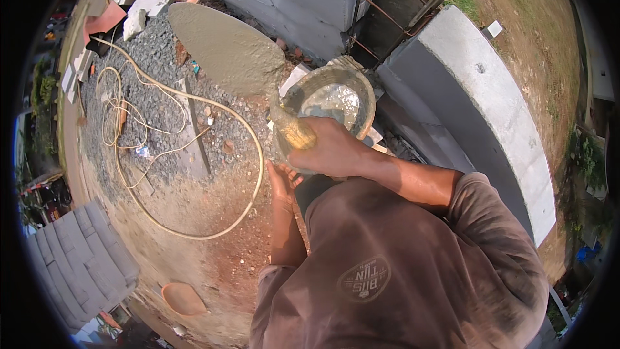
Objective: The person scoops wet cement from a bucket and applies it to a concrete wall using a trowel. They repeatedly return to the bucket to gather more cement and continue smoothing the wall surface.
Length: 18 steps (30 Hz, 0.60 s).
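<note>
My right hand [332,148] is closed round the yellowish, mortar-caked handle of a trowel [226,48]. The wide blade, coated with smooth grey wet mortar, points away to the far left over the gravel. Just right of the handle stands a round, mortar-crusted bucket [367,94] with shiny wet grey liquid inside; my right hand and wrist cover its near side. Below the right hand is my left hand [281,179], fingers stretched out and somewhat apart, close to the bucket's near side. Nothing shows in it; whether its fingertips touch the bucket I cannot tell.
A pale hose [255,187] loops across grey gravel [155,58] and bare soil at the left. Grey block walls [478,90] stand right and far ahead, with a rebar-framed gap [381,16] between them. Stacked grey blocks [84,262] lie lower left, near an orange-brown dish-like object [184,299].
</note>
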Each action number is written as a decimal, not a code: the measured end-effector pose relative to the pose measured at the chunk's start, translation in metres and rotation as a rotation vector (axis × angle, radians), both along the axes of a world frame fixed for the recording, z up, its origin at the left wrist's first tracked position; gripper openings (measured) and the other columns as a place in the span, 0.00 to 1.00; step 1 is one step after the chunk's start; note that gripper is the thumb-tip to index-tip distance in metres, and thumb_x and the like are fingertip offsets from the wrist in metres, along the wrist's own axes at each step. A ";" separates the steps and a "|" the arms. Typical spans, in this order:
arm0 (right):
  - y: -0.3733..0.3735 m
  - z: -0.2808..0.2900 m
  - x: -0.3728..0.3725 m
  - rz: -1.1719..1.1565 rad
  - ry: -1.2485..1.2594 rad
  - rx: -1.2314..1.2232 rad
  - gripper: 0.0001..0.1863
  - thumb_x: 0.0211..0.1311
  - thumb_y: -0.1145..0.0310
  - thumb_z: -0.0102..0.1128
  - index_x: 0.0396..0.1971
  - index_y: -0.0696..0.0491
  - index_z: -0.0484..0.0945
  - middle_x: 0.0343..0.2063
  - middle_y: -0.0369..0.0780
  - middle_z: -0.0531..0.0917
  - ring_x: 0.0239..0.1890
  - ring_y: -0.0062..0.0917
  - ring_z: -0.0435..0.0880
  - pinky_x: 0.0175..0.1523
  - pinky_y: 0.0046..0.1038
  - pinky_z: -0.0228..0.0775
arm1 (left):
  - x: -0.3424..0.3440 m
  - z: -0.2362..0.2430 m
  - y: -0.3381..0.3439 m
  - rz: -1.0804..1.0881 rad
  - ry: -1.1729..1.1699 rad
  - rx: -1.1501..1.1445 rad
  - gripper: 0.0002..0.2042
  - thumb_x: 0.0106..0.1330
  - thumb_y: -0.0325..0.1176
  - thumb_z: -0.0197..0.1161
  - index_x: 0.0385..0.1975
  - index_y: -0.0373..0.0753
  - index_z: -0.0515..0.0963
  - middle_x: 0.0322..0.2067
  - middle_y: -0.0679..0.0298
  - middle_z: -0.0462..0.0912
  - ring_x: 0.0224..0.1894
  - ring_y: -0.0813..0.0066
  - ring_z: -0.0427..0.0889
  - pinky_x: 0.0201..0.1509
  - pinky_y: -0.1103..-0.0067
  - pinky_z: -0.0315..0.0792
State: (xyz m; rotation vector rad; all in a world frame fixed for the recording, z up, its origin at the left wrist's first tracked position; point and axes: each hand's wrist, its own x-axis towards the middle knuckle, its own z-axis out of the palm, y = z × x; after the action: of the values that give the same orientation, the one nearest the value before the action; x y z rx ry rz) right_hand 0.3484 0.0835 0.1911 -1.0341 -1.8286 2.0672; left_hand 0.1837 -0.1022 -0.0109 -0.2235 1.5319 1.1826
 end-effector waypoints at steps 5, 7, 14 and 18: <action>0.030 0.003 0.011 -0.013 0.053 -0.052 0.25 0.42 0.64 0.60 0.40 0.64 0.75 0.31 0.45 0.81 0.32 0.25 0.79 0.40 0.25 0.70 | -0.008 0.041 0.051 -0.226 0.058 -0.016 0.38 0.59 0.71 0.34 0.43 0.37 0.71 0.32 0.64 0.77 0.33 0.77 0.75 0.37 0.78 0.71; 0.042 0.013 0.017 -0.007 0.003 -0.023 0.25 0.42 0.63 0.60 0.40 0.64 0.75 0.31 0.46 0.81 0.33 0.27 0.80 0.41 0.26 0.70 | -0.013 0.048 0.058 -0.196 0.047 0.046 0.36 0.59 0.70 0.38 0.46 0.39 0.70 0.33 0.65 0.78 0.32 0.77 0.79 0.35 0.78 0.76; 0.060 0.016 0.028 -0.064 -0.014 0.367 0.29 0.38 0.60 0.60 0.40 0.66 0.75 0.39 0.54 0.79 0.43 0.39 0.79 0.48 0.33 0.67 | 0.036 0.120 0.134 0.018 0.097 0.330 0.35 0.62 0.65 0.42 0.57 0.39 0.63 0.49 0.58 0.74 0.44 0.68 0.80 0.38 0.76 0.80; 0.071 0.017 0.030 -0.007 0.019 0.393 0.27 0.37 0.59 0.62 0.37 0.64 0.75 0.36 0.52 0.77 0.42 0.45 0.77 0.47 0.37 0.67 | 0.030 0.123 0.150 0.028 0.167 0.337 0.32 0.64 0.61 0.42 0.57 0.41 0.63 0.51 0.59 0.73 0.49 0.68 0.77 0.43 0.75 0.78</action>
State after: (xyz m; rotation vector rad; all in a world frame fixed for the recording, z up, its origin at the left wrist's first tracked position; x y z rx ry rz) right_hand 0.3783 0.1540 0.2081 -0.9054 -2.1005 1.6097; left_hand 0.2135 0.0473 0.1118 0.0811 1.4475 1.4895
